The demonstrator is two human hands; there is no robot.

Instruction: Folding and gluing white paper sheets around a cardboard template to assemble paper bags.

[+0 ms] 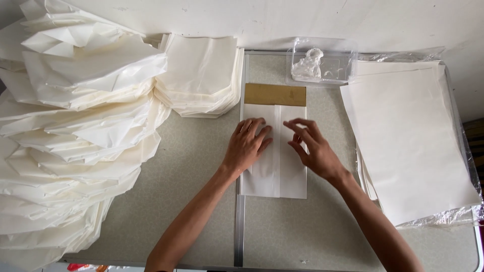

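My left hand (248, 143) lies flat, fingers spread, pressing down on the folded white paper sheet (285, 168) in the middle of the speckled grey table (191, 166); it grips nothing. My right hand (311, 148) is half open just to its right, fingers curled loosely, fingertips (288, 126) touching the same sheet near its central fold, with nothing closed in it. The sheet lies lengthwise away from me, and a brown cardboard strip (275, 94) shows at its far end. Beyond that, against the white wall, stands a clear plastic tray (348, 50) with a crumpled bit of clear film inside. To the right lies a stack of flat white paper sheets (408, 141) on clear wrapping. Far left of the sheet sits a small pile of folded white papers (201, 75), and a big heap of folded white paper pieces (70, 141) fills the left side.
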